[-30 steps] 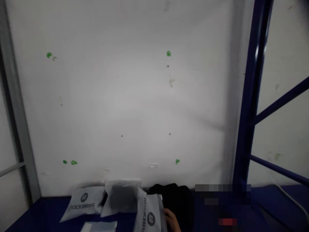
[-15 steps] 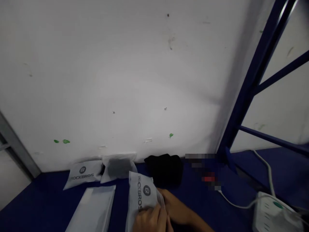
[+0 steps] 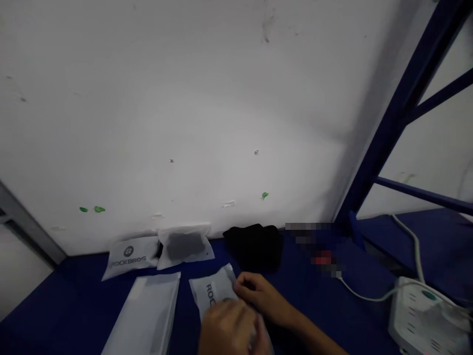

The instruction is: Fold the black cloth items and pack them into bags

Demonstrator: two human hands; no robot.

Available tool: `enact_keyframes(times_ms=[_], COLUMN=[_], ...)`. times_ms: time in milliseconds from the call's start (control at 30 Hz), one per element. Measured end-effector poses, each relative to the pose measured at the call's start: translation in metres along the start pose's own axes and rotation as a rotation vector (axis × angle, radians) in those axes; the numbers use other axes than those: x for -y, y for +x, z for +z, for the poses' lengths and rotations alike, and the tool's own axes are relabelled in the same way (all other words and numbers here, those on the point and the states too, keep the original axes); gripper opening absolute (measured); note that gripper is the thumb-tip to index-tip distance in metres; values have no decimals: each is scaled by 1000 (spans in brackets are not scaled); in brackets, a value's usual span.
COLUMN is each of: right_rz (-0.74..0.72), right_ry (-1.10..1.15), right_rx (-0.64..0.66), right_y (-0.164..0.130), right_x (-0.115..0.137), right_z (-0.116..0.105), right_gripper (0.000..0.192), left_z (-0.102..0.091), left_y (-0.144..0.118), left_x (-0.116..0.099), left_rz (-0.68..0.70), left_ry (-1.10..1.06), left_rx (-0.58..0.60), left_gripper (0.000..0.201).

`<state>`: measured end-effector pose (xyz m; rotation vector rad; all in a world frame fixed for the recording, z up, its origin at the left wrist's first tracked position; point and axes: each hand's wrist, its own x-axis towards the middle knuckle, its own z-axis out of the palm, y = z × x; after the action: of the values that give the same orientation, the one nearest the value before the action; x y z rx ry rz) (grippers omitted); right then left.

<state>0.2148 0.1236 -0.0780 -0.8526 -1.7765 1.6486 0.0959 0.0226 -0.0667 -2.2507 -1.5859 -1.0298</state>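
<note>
A frosted zip bag (image 3: 212, 288) printed with ROCK lettering lies tilted at the bottom centre, its lower part hidden behind my hands. My right hand (image 3: 264, 298) comes in from the lower right, thumb and fingertips pinched at the bag's right edge. In front of the bag is my left hand (image 3: 231, 328), closed and slightly blurred, gripping the bag's side lower down; its fingertips are mostly hidden. To the left lie flat, frosted bags (image 3: 142, 315), apparently stacked.
Against the white wall lie a filled ROCKBROS bag (image 3: 131, 257), another bag with dark contents (image 3: 185, 246), and a black cloth item (image 3: 254, 246). A white power strip (image 3: 424, 315) with a cable sits at right, near a blue metal frame (image 3: 384, 133). All rest on a blue surface (image 3: 62, 305).
My left hand has moved slightly, now covering more of the bag's print. The bag's top has tilted to the right. My right hand stays at its edge. The view has shifted slightly.
</note>
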Motion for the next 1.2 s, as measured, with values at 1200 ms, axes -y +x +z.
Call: enact_keyframes(times_ms=[1200], right_rz=[-292], right_ry=[-291], right_rx=[-4], right_y=[-19], right_x=[18], right_z=[17], right_gripper=[21], left_z=[-41], left_y=[28], left_x=[54], left_rz=[-371], left_ry=[-369], left_rx=[422], left_gripper=[34])
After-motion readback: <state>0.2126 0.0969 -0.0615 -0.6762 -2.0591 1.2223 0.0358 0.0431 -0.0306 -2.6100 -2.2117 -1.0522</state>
